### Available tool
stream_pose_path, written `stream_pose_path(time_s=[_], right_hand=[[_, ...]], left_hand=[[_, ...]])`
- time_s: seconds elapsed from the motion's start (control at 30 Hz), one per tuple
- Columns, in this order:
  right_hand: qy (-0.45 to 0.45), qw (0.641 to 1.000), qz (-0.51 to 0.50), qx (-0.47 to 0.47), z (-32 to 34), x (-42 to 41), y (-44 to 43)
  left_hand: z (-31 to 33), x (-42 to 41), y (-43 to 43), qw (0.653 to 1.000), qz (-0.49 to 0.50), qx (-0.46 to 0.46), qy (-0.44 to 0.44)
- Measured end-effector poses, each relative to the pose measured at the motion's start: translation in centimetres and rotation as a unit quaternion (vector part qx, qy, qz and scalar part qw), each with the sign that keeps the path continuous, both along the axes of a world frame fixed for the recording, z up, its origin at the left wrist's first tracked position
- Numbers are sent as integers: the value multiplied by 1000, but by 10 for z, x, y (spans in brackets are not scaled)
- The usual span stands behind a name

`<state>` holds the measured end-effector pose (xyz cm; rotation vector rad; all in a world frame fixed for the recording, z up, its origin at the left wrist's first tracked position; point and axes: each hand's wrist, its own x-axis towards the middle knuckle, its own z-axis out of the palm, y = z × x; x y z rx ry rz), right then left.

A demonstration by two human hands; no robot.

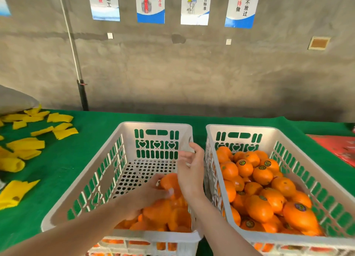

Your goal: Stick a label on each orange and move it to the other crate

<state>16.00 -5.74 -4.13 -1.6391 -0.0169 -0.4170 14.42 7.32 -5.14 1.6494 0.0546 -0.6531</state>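
Two white plastic crates stand side by side on the green table. The left crate (84, 186) holds several unlabelled oranges (163, 215) piled in its near right corner. The right crate (288, 152) is filled with several oranges bearing dark round labels (263, 174). My left hand (144, 197) grips one orange (170, 180) and holds it just above the pile in the left crate. Right beside that orange, over the left crate's right wall, my right hand (190, 169) hovers with its fingers loosely curved. No label shows in it.
Several yellow foam sleeves (26, 146) lie scattered on the green cloth at the left. A red flat pack (338, 148) lies at the right edge. A grey concrete wall with posters rises behind the table, and a pole (81, 90) leans against it.
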Motion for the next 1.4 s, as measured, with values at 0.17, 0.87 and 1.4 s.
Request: stream_pose_path(time_s=[0.17,0.87,1.4], right_hand=[[31,990,128,-52,21,-13,-34],[28,974,102,-199,53,-120,-136],[42,959,187,-208,44,-153,-177]], left_hand=[[14,-11,11,986,63,-156,-17],[24,-99,-109,961,-9,-170,-219],[2,-126,-130,952,-43,-289,-93]])
